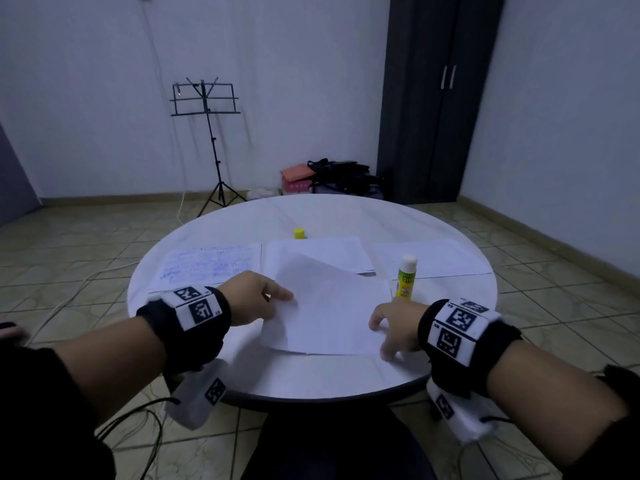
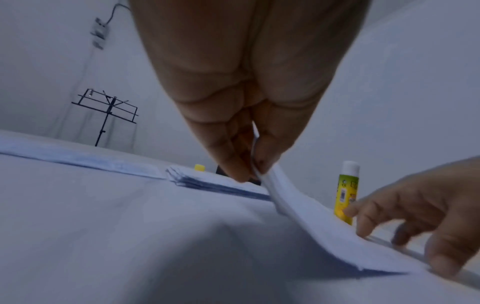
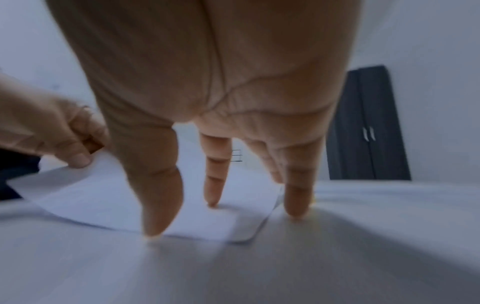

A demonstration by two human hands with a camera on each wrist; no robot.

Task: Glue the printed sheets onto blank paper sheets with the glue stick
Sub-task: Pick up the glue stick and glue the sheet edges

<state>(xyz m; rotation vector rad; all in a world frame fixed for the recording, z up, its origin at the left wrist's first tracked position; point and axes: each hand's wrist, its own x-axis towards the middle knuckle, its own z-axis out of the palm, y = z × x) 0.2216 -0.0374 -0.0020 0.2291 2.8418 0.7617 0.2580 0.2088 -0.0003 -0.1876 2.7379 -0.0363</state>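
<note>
A white sheet (image 1: 329, 306) lies near the table's front edge with its left side lifted. My left hand (image 1: 256, 299) pinches that lifted edge between thumb and fingers (image 2: 246, 162). My right hand (image 1: 394, 327) rests with straight fingertips (image 3: 213, 197) on the sheet's right edge and the table beside it. The sheet (image 3: 109, 197) bends up toward the left hand (image 3: 52, 135). A yellow-green glue stick (image 1: 406, 275) stands uncapped just beyond my right hand. Its yellow cap (image 1: 299, 233) stands farther back.
Three paper piles lie across the round white table (image 1: 311, 379): a printed one (image 1: 207, 268) at left, a stack (image 1: 322, 252) in the middle, a blank one (image 1: 433, 259) at right. Beyond stand a music stand (image 1: 207, 105) and dark wardrobe (image 1: 440, 98).
</note>
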